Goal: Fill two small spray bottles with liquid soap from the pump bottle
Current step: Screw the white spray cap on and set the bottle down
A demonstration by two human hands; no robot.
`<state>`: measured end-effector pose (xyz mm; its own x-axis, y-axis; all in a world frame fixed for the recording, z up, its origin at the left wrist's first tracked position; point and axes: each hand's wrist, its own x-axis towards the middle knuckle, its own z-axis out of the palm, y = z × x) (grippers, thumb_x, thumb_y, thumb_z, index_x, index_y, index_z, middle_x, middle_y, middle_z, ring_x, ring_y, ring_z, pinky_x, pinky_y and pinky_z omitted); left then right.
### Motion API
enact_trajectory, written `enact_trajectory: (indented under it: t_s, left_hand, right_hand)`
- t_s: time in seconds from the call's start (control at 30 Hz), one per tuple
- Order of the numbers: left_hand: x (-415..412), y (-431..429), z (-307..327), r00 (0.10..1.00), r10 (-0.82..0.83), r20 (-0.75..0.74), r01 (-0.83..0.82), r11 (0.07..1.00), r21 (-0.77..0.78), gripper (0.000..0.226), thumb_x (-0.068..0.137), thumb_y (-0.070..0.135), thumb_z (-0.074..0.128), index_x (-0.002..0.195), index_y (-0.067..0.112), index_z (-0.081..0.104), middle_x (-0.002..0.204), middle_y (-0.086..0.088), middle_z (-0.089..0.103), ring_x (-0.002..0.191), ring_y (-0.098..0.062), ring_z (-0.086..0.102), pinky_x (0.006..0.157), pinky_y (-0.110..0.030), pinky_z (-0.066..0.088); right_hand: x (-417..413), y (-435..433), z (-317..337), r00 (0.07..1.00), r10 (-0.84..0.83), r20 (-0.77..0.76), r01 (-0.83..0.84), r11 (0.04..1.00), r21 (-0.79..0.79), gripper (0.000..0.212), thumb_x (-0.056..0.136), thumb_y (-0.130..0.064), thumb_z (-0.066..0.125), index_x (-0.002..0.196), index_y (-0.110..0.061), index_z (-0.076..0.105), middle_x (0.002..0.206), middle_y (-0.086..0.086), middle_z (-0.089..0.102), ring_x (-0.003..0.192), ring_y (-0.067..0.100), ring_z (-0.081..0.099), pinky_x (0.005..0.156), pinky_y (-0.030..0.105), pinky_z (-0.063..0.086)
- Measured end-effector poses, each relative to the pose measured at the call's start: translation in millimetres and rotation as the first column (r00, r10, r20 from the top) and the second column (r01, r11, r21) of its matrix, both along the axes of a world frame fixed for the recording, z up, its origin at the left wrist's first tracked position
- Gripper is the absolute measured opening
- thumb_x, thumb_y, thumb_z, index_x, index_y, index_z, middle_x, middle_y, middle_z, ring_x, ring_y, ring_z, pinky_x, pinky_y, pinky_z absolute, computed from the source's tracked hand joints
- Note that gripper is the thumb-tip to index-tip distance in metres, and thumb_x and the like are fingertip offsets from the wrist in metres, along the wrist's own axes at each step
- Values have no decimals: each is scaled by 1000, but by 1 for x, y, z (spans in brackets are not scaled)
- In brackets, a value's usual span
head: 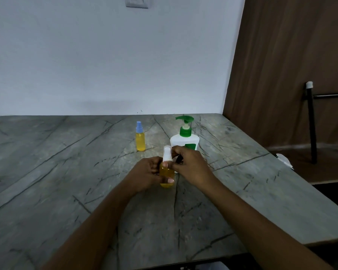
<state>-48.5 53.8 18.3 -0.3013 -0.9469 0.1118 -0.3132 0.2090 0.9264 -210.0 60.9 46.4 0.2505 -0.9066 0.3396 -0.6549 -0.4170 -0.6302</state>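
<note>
Gripping the white-topped spray bottle (166,175) round its yellow-filled body, the left hand (148,172) holds it upright, fingers curled about it, near the middle of the table (66,172). Whether the base touches the surface or hangs just above it cannot be told. The right hand (190,165) comes in from 3 o'clock, its fingertips pinched together on the white spray head (167,153) at the bottle's top (something small and dark shows between those fingers, too blurred to name).

Taking the held bottle as the centre of the dial, the blue-capped spray bottle (140,138) stands at 11 o'clock, upright, full of the same yellow liquid, apart from both hands. The pump bottle (184,140), white with a green pump, stands at 1 o'clock, just behind the right hand.

The table is grey and dark-veined, set against a pale wall (105,55) with a switch plate (137,1) at 12 o'clock. At 2 o'clock is a brown wooden panel (281,65), with a black metal leg (311,123) before it.
</note>
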Motion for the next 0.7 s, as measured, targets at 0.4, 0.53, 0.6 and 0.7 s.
enact_trajectory:
  t_s: [0.4,0.53,0.6,0.7]
  left_hand:
    - [69,-10,3,924,336,180,-318,940,-125,46,64,22,83,106,18,64,94,6,69,85,-6,65,74,-18,48]
    - [80,-20,-1,889,412,198,-387,909,-154,57,62,28,84,113,14,62,104,-3,69,94,-18,65,89,-39,50]
    - [82,-23,-2,884,426,192,-400,902,-160,65,62,29,84,119,13,59,109,-5,67,97,-20,64,90,-42,50]
    - [84,-25,-3,888,427,169,-406,902,-147,78,58,30,86,125,13,52,115,-6,64,99,-20,63,88,-42,52]
  right_hand:
    - [48,-31,-25,983,45,176,-90,963,255,54,94,-13,57,144,-14,36,144,6,45,131,18,44,106,29,37]
    - [81,-77,-35,994,-48,102,16,957,289,68,92,-16,60,149,-16,23,152,8,32,138,24,33,109,31,29]
    - [93,-99,-36,992,-78,98,45,954,296,75,91,-15,62,151,-15,16,154,9,27,139,26,31,108,31,28]
    - [106,-123,-34,980,-99,170,43,950,309,82,87,-17,68,150,-13,17,152,11,31,136,28,35,105,32,32]
